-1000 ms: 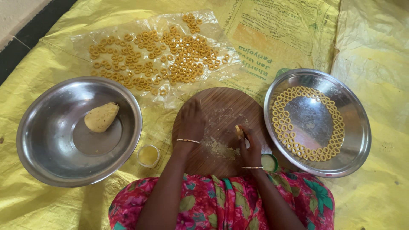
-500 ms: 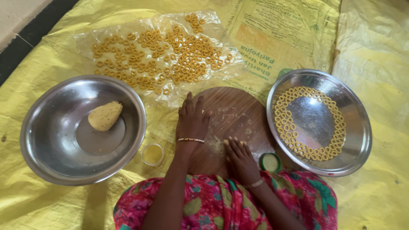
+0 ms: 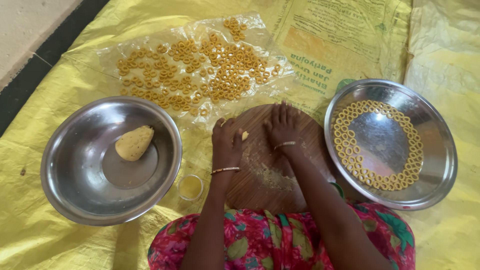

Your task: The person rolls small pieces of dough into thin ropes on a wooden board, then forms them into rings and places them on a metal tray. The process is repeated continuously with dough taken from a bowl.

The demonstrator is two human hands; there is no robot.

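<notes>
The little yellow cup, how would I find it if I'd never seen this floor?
Start at the big steel bowl on the left holding a lump of yellow dough. Just past its lower right rim, before the round wooden board, sits a small clear cup of yellow liquid. It is far smaller than the other dishes.

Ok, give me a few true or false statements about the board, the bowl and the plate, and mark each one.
1. Both hands, left hand and right hand, rest on the round wooden board. True.
2. The steel bowl holds many dough rings. False: it holds one dough lump.
3. Rings line the rim of the steel plate. True.
4. The small cup sits right of the plate. False: it sits between bowl and board.
</notes>
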